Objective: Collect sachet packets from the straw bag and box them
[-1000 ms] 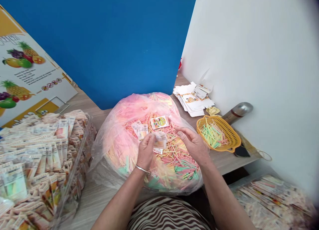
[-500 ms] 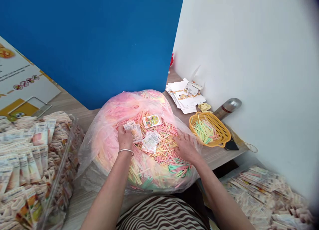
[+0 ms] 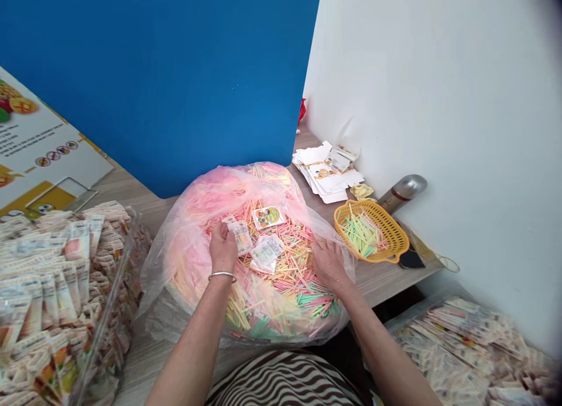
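Observation:
A large clear plastic bag [image 3: 184, 265] lies open, full of thin pink, yellow and green sticks [image 3: 285, 271]. On the sticks lie a printed cartoon card [image 3: 268, 217] and a few small clear packets [image 3: 266, 253]. My left hand [image 3: 223, 249] is on the pile, its fingers pinching a small clear packet [image 3: 240, 236]. My right hand [image 3: 328, 264] rests open at the bag's right side, on the sticks and plastic, holding nothing.
A clear bin of packed sachets [image 3: 57, 294] stands at the left. On the right are a yellow basket of sticks [image 3: 371, 231], flat printed cartons [image 3: 327, 171] and a metal flask [image 3: 401, 193]. More sachets [image 3: 461, 353] lie at the lower right. A blue board [image 3: 149, 84] rises behind.
My view has shifted slightly. My left hand has moved down a little with the packet at its fingertips, and my right hand has moved slightly down along the bag.

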A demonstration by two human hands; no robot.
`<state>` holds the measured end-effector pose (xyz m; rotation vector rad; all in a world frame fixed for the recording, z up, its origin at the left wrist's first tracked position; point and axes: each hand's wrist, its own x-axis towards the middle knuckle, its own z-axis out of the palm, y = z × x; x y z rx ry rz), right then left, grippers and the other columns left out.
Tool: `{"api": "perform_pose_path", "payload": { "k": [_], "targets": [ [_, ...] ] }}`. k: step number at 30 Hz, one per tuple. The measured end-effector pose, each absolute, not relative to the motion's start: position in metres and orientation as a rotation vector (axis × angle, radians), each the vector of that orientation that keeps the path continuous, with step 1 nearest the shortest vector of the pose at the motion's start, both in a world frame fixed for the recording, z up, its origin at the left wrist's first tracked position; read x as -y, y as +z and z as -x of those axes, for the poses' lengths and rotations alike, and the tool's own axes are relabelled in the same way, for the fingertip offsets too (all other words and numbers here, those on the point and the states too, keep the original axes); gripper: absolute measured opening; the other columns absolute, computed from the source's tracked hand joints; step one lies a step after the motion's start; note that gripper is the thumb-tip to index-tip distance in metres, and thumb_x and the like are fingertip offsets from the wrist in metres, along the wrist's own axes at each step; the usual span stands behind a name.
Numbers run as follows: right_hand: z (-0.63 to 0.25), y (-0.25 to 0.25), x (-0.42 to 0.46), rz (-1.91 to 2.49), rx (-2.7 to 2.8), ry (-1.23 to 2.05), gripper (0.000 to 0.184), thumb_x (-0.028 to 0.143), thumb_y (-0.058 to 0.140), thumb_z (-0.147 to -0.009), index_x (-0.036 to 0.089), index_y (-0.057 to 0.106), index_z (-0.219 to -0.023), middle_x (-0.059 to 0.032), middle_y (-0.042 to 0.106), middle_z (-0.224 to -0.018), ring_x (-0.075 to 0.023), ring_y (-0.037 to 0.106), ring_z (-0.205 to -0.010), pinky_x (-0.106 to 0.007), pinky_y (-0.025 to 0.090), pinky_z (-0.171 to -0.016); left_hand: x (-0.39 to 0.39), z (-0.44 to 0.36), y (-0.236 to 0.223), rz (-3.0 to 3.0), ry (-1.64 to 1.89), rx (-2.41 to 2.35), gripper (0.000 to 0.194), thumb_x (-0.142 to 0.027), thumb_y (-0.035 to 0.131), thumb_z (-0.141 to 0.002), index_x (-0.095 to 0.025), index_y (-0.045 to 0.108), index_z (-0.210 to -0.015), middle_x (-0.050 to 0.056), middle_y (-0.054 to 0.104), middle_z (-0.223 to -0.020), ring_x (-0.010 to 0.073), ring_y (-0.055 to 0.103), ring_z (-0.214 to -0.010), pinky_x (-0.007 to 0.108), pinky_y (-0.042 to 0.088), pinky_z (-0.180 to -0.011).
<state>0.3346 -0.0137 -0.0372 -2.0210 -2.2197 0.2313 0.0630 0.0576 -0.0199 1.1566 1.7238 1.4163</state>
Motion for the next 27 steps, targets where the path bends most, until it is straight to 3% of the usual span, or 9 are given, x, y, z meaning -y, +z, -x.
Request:
{"api": "perform_pose_path", "payload": {
  "k": [3, 6, 9, 12, 14, 17, 21, 24, 27],
  "targets": [
    [-0.335, -0.034, 0.013, 1.903, 1.99, 0.315, 0.035, 0.021, 0.034, -0.095, 0.013, 0.06, -0.117, -0.0172, 0.058, -0.13, -0.0327, 0.045, -0.125, -0.051, 0.026, -0.108, -0.044, -0.071, -0.002, -1.285, 1.393, -1.844, 0.043, -0.021, 0.056, -0.083, -0.016, 0.054, -0.126, 0.014, 0.054, -0.136, 0.0273, 0.048, -0.131, 0.045, 0.033, -0.116],
    [-0.325, -0.023, 0.016, 1.762, 1.755, 0.416, 0.033, 0.033, 0.032, -0.098, 0.016, 0.059, -0.106, -0.0141, 0.065, -0.106, -0.0281, 0.054, -0.104, -0.045, 0.038, -0.097, -0.023, -0.093, 0.013, -1.385, 1.405, -1.733, 0.038, -0.024, 0.056, -0.085, -0.018, 0.058, -0.123, 0.011, 0.056, -0.135, 0.025, 0.047, -0.131, 0.043, 0.031, -0.116],
    [-0.304, -0.008, 0.021, 1.493, 1.422, 0.688, 0.031, 0.046, 0.038, -0.097, 0.021, 0.056, -0.092, -0.0041, 0.06, -0.081, -0.0211, 0.053, -0.078, -0.035, 0.045, -0.076, 0.002, -0.13, 0.02, -1.169, 1.27, -1.379, 0.034, -0.036, 0.057, -0.088, -0.021, 0.061, -0.118, 0.008, 0.06, -0.129, 0.021, 0.052, -0.125, 0.037, 0.036, -0.112],
    [-0.28, 0.003, 0.025, 1.28, 1.121, 0.885, 0.028, 0.049, 0.05, -0.092, 0.021, 0.053, -0.087, 0.0, 0.056, -0.076, -0.017, 0.05, -0.069, -0.029, 0.043, -0.066, 0.022, -0.166, 0.02, -0.66, 1.073, -1.093, 0.046, -0.058, 0.056, -0.086, -0.019, 0.064, -0.11, 0.009, 0.063, -0.121, 0.0185, 0.061, -0.108, 0.031, 0.048, -0.095],
    [-0.268, 0.006, 0.024, 1.264, 1.04, 0.871, 0.027, 0.047, 0.054, -0.09, 0.021, 0.051, -0.08, 0.0012, 0.054, -0.073, -0.0157, 0.049, -0.066, -0.028, 0.042, -0.063, 0.028, -0.181, 0.021, -0.424, 0.963, -0.925, 0.058, -0.067, 0.05, -0.085, -0.016, 0.065, -0.107, 0.01, 0.066, -0.111, 0.0171, 0.063, -0.096, 0.028, 0.051, -0.084],
    [-0.262, 0.004, 0.022, 1.319, 1.087, 0.747, 0.032, 0.045, 0.057, -0.087, 0.022, 0.045, -0.068, 0.0033, 0.048, -0.063, -0.0148, 0.044, -0.061, -0.028, 0.04, -0.06, 0.028, -0.188, 0.025, -0.284, 0.942, -0.806, 0.062, -0.07, 0.044, -0.087, -0.014, 0.066, -0.101, 0.011, 0.067, -0.103, 0.018, 0.064, -0.094, 0.028, 0.052, -0.083],
    [-0.263, 0.0, 0.019, 1.26, 1.275, 0.635, 0.033, 0.042, 0.058, -0.087, 0.022, 0.049, -0.063, -0.0012, 0.058, -0.073, -0.0179, 0.052, -0.074, -0.033, 0.044, -0.074, 0.023, -0.186, 0.033, -0.247, 0.991, -0.79, 0.056, -0.066, 0.044, -0.089, -0.015, 0.065, -0.096, 0.009, 0.068, -0.097, 0.0202, 0.065, -0.094, 0.031, 0.053, -0.083],
    [-0.265, 0.004, 0.02, 1.223, 1.302, 0.608, 0.026, 0.038, 0.052, -0.093, 0.021, 0.063, -0.076, -0.006, 0.067, -0.093, -0.021, 0.059, -0.095, -0.038, 0.044, -0.092, 0.024, -0.183, 0.032, -0.302, 1.003, -0.779, 0.055, -0.065, 0.042, -0.09, -0.015, 0.064, -0.099, 0.009, 0.068, -0.098, 0.0197, 0.065, -0.095, 0.031, 0.053, -0.084],
    [-0.269, 0.009, 0.023, 1.194, 1.293, 0.66, 0.029, 0.036, 0.046, -0.095, 0.022, 0.07, -0.088, -0.0072, 0.069, -0.103, -0.0225, 0.056, -0.113, -0.041, 0.038, -0.104, 0.022, -0.171, 0.023, -0.653, 1.017, -0.957, 0.055, -0.064, 0.038, -0.091, -0.018, 0.063, -0.111, 0.011, 0.067, -0.109, 0.0219, 0.063, -0.103, 0.036, 0.05, -0.091]
  ]
}}
